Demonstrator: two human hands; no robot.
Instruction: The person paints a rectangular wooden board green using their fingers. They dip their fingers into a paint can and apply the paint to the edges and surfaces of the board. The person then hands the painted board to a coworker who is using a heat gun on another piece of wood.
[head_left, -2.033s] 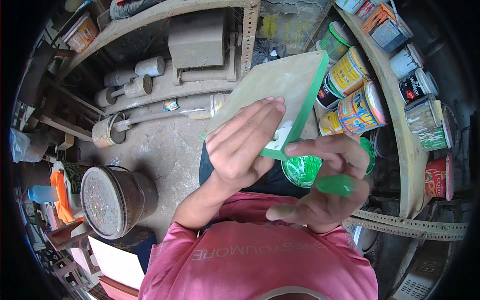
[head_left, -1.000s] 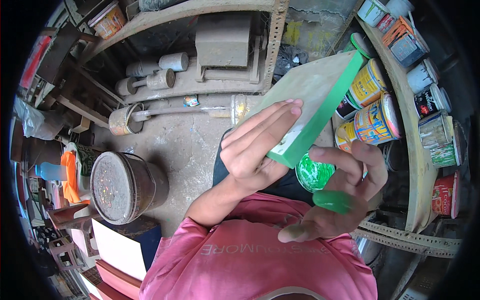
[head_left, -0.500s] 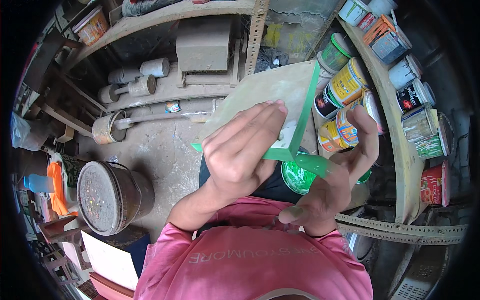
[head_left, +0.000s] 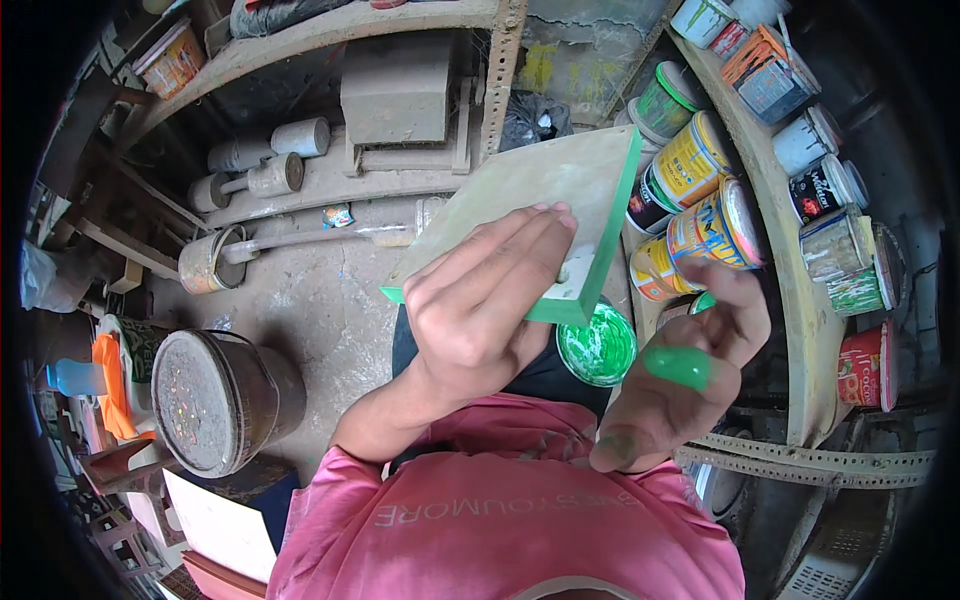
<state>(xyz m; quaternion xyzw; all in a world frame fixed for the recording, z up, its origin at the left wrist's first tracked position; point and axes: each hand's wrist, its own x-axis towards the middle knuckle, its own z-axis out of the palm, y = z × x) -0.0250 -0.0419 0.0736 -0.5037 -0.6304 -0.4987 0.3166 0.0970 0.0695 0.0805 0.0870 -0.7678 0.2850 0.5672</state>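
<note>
My left hand (head_left: 480, 295) is closed on a flat pale board (head_left: 560, 170), fingers across its face and the thumb hidden beneath. The board is tilted, and its narrow edges are painted green. To its right, my right hand (head_left: 690, 410) hangs clear of the board with nothing in it. Its fingers are apart and bent, and wet green paint coats one finger. A tub of green paint (head_left: 597, 345), streaked with white, stands open below the board's near corner, beside my right hand.
Paint-smeared cans (head_left: 695, 155) and tubs crowd the right side, some on a curved-looking shelf (head_left: 800, 350). A large lidded bucket (head_left: 215, 400) stands on the floor at left. Dumbbell-like weights (head_left: 275, 178) and a boxy wooden piece (head_left: 395, 95) sit behind.
My right hand has drawn away from the board's corner, to the right and slightly down. More of the green paint tub shows. My left hand keeps its hold on the board.
</note>
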